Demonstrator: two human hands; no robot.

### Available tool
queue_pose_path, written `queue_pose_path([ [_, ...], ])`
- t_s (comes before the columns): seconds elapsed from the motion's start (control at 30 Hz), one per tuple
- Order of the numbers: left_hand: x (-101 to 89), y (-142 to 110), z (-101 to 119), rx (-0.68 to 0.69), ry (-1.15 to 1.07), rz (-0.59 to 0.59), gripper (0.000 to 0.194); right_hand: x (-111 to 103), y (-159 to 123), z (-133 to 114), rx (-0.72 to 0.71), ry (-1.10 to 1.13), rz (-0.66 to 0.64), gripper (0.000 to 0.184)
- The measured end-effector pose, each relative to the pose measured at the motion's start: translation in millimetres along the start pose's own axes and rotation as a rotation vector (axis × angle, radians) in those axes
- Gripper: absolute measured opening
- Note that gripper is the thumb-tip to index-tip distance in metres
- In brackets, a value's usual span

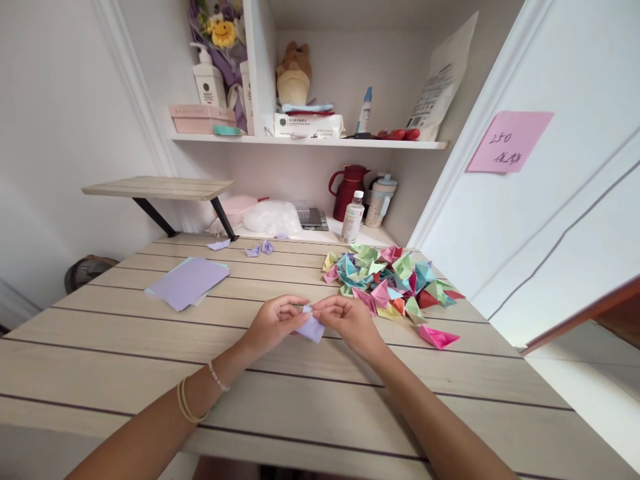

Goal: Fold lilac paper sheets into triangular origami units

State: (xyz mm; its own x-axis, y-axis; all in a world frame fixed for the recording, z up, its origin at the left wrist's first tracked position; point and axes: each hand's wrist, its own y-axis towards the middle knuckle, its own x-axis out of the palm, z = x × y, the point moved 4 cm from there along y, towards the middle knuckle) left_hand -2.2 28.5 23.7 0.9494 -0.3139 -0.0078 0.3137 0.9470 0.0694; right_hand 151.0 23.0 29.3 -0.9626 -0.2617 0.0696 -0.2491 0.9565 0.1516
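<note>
Between my two hands, just above the middle of the table, is a small folded piece of purple paper [312, 328]. My left hand [275, 323] pinches its left side with thumb and fingers. On the upper right side, my right hand [347, 321] pinches the same paper. The fingers cover its upper edges. To the left lies a stack of purple paper sheets [193, 280], with a light blue-green edge showing beneath. A heap of folded paper boats [385, 277] in many colours sits to the right, and one pink paper boat [439, 337] lies apart in front of it.
Small purple folded papers [253, 251] lie near the table's back edge. A raised wooden stand [160, 188] is at the back left. Behind the heap stand a clear bottle [353, 219], a red jug [349, 192] and a pale blue cup [381, 202]. A loaded shelf [310, 141] hangs above.
</note>
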Motion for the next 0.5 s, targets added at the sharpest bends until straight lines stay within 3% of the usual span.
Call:
queue_pose_path([
  [0.1,0.5,1.3,-3.9,-0.034,-0.005,-0.018,0.024,2.7,-0.9,-3.2,-0.015,-0.089,-0.029,0.029],
  [0.3,-1.7,1.3,-0.6,-0.051,-0.297,0.055,0.023,3.1,-1.4,-0.4,-0.057,-0.176,0.123,0.043],
  [0.5,1.7,0.8,2.8,-0.001,-0.366,0.060,0.022,6.6,-1.6,6.7,-0.114,-0.109,0.250,0.028],
])
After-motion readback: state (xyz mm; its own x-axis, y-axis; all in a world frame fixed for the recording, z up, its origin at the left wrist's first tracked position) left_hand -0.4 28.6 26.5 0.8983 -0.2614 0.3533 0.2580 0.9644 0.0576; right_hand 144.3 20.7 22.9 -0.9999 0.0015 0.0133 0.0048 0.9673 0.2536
